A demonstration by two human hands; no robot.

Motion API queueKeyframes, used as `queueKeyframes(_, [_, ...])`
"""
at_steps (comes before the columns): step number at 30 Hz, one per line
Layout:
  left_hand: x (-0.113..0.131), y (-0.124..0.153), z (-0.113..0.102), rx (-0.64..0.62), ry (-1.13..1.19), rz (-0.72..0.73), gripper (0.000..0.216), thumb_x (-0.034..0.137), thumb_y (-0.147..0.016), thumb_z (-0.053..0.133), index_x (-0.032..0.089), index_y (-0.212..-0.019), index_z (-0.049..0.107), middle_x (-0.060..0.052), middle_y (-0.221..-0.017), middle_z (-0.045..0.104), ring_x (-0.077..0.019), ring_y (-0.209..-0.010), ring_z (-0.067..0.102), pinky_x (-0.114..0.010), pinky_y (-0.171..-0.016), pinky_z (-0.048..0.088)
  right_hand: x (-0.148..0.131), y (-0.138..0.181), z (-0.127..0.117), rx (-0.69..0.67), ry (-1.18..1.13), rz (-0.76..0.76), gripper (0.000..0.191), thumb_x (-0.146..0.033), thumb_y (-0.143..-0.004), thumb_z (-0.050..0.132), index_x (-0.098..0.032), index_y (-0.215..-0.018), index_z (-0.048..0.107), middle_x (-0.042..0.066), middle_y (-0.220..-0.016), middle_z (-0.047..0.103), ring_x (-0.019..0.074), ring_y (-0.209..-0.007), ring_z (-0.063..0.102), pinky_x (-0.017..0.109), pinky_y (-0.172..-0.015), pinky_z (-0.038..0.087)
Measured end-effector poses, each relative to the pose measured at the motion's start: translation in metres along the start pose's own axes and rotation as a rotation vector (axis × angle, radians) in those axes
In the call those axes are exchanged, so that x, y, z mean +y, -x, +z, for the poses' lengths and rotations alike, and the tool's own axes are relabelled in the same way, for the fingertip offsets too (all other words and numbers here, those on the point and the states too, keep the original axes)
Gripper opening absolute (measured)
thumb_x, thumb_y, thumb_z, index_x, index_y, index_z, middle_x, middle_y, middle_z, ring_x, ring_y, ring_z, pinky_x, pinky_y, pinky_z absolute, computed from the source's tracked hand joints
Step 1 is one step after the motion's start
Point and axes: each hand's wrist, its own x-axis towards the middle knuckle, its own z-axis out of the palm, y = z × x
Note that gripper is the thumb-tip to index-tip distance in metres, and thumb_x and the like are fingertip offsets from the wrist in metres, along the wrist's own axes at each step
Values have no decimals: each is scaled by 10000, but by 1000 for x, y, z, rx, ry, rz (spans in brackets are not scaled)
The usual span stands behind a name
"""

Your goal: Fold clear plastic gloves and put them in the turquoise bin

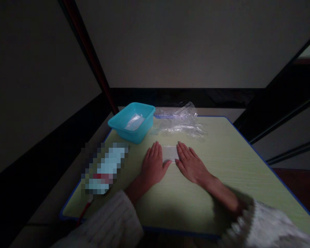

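A small clear plastic bag [170, 153], flat and roughly square, lies on the table between my two hands. My left hand [153, 165] rests palm down along its left side, fingers stretched forward and the thumb pointing in at the near edge. On the other side, my right hand [192, 163] is also laid flat, its fingers at the bag's right edge and its thumb close to the near corner. How much of the bag is under the fingers is hidden. Neither hand grips anything.
The pale green table [229, 155] has a blue edge. At the back left stands a turquoise plastic basin [144, 129] with clear plastic packets [135, 122] inside. Crumpled clear plastic [181, 124] lies beside it at the back edge. A blurred-out device [108, 168] with a red cord lies at left.
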Motion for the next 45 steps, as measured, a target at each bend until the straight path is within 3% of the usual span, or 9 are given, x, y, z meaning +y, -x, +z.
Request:
queueKeyframes(5, [-6, 2, -1, 32, 75, 17, 569, 374, -874, 421, -17, -1281, 354, -250, -1369, 365, -303, -1291, 327, -438, -1032, 323, 3, -1, -6, -19, -70, -3, 539, -311, -898, 289, -13, -1345, 340, 186, -1427, 276, 264, -1317, 269, 453, -1049, 265])
queueKeyframes(8, [-11, 6, -8, 109, 175, -17, 502, 279, -867, 428, 17, -1285, 338, -234, -1344, 411, -281, -1256, 391, -414, -1004, 369, 8, -3, -15, -12, -158, 3, 512, -291, -900, 295, -22, -1330, 363, 183, -1385, 382, 253, -1277, 356, 419, -1037, 295])
queueKeyframes(12, [-16, 11, -17, 186, 280, -58, 453, 177, -835, 442, 101, -1270, 340, -142, -1094, 640, -223, -1010, 603, -412, -947, 422, 19, -6, -26, 53, -346, 66, 436, -200, -869, 308, -51, -1256, 442, 178, -1195, 578, 239, -1077, 549, 367, -937, 405])
queueKeyframes(15, [-19, 9, -19, 193, 304, -52, 477, 145, -817, 450, 139, -1277, 322, -95, -1001, 679, -204, -920, 634, -406, -928, 434, 28, -7, -28, 98, -429, 102, 385, -161, -833, 332, -89, -1177, 488, 156, -1084, 626, 234, -966, 587, 361, -858, 450])
queueKeyframes(20, [-22, 0, -18, 147, 299, -53, 460, 158, -842, 421, 118, -1285, 304, -130, -1069, 656, -222, -1004, 607, -462, -976, 377, 36, -7, -25, 125, -473, 119, 351, -147, -814, 340, -120, -1133, 483, 124, -963, 641, 225, -874, 596, 360, -790, 465])
queueKeyframes(24, [-22, -5, -17, 80, 312, -58, 475, 150, -864, 371, 91, -1319, 247, -155, -1150, 613, -236, -1150, 514, -541, -1040, 247, 37, -7, -26, 130, -503, 114, 370, -121, -770, 347, -117, -1114, 482, 101, -868, 643, 218, -791, 597, 354, -740, 463])
queueKeyframes(30, [-22, -9, -13, 32, 262, -107, 524, 177, -843, 428, 63, -1323, 251, -227, -1361, 392, -308, -1291, 326, -601, -1030, 202, 36, -5, -34, 68, -635, 81, 426, -94, -703, 341, -108, -1111, 463, 63, -763, 654, 195, -689, 604, 309, -650, 444])
queueKeyframes(38, [-26, -6, -16, 233, 326, -77, 449, 92, -799, 425, 129, -1241, 362, -94, -991, 667, -221, -987, 600, -514, -1028, 292, 37, -4, -36, 53, -708, 61, 361, -119, -730, 374, -163, -1077, 465, 46, -774, 670, 189, -686, 618, 312, -650, 441])
queueKeyframes(45, [-21, -4, -13, 225, 331, 40, 404, 69, -780, 409, 147, -1175, 440, -100, -1057, 648, -211, -990, 595, -469, -1007, 357, 41, -4, -29, 30, -718, 123, 290, -223, -715, 532, -178, -992, 459, -18, -648, 586, 146, -548, 550, 257, -515, 406])
